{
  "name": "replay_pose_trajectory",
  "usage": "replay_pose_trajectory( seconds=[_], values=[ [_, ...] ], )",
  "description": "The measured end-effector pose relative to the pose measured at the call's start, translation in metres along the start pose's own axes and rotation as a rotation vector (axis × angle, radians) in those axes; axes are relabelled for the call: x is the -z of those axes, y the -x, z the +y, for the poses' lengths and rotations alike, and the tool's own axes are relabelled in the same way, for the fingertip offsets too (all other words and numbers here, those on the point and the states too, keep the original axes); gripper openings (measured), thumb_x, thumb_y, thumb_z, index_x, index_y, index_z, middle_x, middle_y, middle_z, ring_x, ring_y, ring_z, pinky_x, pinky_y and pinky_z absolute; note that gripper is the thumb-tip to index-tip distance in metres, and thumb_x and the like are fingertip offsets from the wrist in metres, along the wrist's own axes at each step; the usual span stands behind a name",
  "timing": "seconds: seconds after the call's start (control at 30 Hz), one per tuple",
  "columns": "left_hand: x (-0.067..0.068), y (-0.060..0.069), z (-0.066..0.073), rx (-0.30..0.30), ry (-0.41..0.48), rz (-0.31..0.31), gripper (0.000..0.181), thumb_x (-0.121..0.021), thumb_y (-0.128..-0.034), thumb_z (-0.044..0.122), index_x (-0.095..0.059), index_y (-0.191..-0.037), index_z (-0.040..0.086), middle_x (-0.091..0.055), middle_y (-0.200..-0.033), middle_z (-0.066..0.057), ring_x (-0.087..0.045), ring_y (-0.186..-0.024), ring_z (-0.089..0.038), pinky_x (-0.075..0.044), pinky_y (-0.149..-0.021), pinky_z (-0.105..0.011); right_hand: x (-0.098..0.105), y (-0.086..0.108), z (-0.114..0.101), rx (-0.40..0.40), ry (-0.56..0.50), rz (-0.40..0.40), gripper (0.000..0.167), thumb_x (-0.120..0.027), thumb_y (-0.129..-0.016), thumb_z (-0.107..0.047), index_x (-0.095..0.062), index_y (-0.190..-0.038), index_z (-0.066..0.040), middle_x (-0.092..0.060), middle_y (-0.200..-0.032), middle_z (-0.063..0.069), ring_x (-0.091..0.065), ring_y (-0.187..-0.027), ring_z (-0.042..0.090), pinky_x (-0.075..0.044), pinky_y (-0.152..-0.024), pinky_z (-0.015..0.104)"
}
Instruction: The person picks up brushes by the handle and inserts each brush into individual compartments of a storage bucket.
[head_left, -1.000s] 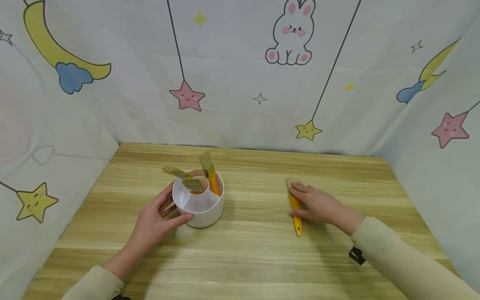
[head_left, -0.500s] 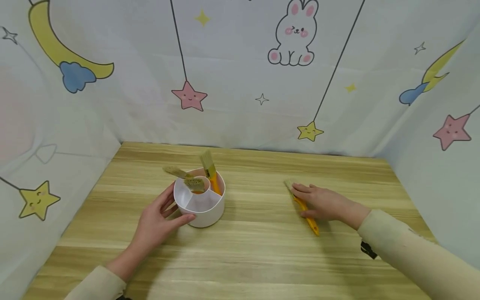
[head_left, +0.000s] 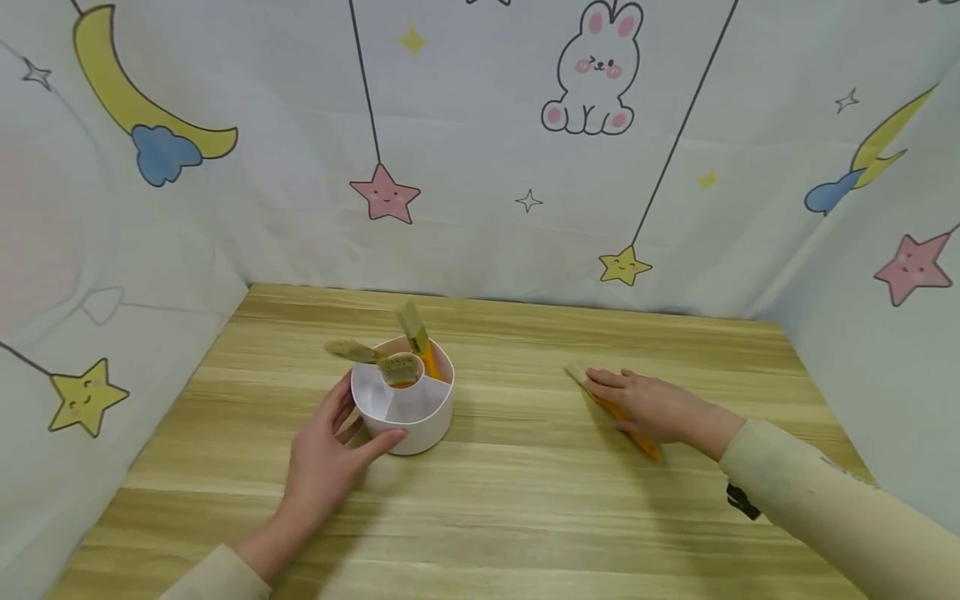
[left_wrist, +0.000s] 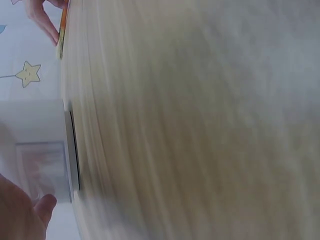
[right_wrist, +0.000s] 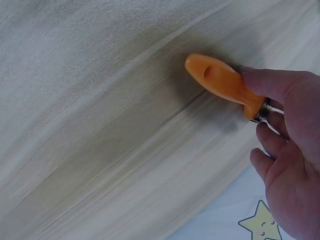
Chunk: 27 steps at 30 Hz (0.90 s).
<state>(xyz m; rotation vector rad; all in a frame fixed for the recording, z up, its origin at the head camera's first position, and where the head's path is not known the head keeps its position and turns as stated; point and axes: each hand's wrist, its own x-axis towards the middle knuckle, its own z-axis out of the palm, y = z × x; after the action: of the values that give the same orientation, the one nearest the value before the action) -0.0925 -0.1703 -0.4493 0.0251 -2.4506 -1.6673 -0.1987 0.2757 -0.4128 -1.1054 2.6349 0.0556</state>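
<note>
A white round organizer point(head_left: 423, 435) with inner dividers stands on the table, left of centre in the head view. My left hand point(head_left: 318, 462) grips its left side, thumb on the near wall and fingers behind. Three paintbrushes stand in it, bristles up: one leaning back point(head_left: 411, 323), one tilted left point(head_left: 351, 351), one in the central tube point(head_left: 402, 367). On the right, my right hand point(head_left: 660, 408) pinches another paintbrush point(right_wrist: 220, 80) between thumb and fingers near its metal band. Its orange handle points toward me and its bristles point(head_left: 577, 372) point away to the left.
The wood-grain table point(head_left: 495, 517) is bounded by white cloth walls point(head_left: 465, 108) printed with stars, moons and a rabbit. A strip of table separates the organizer from the right hand.
The brush under my right hand has turned, its handle end swinging right and its bristles pointing more to the left. My left hand stays on the organizer; the head view has shifted slightly.
</note>
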Motion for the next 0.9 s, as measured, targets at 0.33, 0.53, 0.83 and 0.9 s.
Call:
replay_pose_trajectory(
  seconds=[0.33, 0.53, 0.83, 0.9],
  values=[
    [-0.006, 0.003, 0.004, 0.003, -0.025, 0.045, 0.102, -0.098, -0.0801, 0.025, -0.042, -0.164, 0.011, -0.049, -0.163, -0.014, -0.051, -0.148, -0.034, -0.057, -0.106, -0.039, -0.001, 0.001, 0.003, -0.010, -0.009, 0.002, 0.072, -0.077, -0.099, -0.008, -0.044, -0.162, -0.003, -0.040, -0.168, 0.020, -0.053, -0.134, 0.060, -0.054, -0.108, 0.063],
    [0.003, 0.002, 0.002, 0.037, -0.018, -0.020, 0.108, -0.098, -0.0807, 0.031, -0.036, -0.167, 0.012, -0.041, -0.169, -0.011, -0.046, -0.152, -0.031, -0.053, -0.111, -0.035, 0.001, 0.004, 0.000, -0.036, -0.029, 0.038, 0.073, -0.077, -0.101, -0.015, -0.042, -0.163, -0.001, -0.039, -0.168, 0.022, -0.052, -0.137, 0.057, -0.051, -0.111, 0.062],
    [0.028, -0.014, -0.014, -0.006, 0.095, -0.164, 0.104, -0.092, -0.0864, 0.011, -0.028, -0.168, 0.003, -0.037, -0.170, -0.018, -0.040, -0.154, -0.037, -0.046, -0.112, -0.017, 0.003, 0.013, -0.003, -0.123, -0.256, 0.156, 0.076, -0.074, -0.104, -0.023, -0.036, -0.162, 0.008, -0.035, -0.167, 0.029, -0.046, -0.146, 0.049, -0.045, -0.117, 0.063],
    [0.031, -0.018, -0.016, -0.009, 0.098, -0.177, 0.103, -0.091, -0.0871, 0.011, -0.028, -0.168, 0.002, -0.037, -0.170, -0.018, -0.040, -0.154, -0.038, -0.046, -0.110, -0.015, 0.001, 0.014, -0.002, -0.156, -0.303, 0.170, 0.078, -0.073, -0.104, -0.027, -0.035, -0.161, 0.010, -0.034, -0.167, 0.031, -0.043, -0.148, 0.049, -0.042, -0.119, 0.064]
  ],
)
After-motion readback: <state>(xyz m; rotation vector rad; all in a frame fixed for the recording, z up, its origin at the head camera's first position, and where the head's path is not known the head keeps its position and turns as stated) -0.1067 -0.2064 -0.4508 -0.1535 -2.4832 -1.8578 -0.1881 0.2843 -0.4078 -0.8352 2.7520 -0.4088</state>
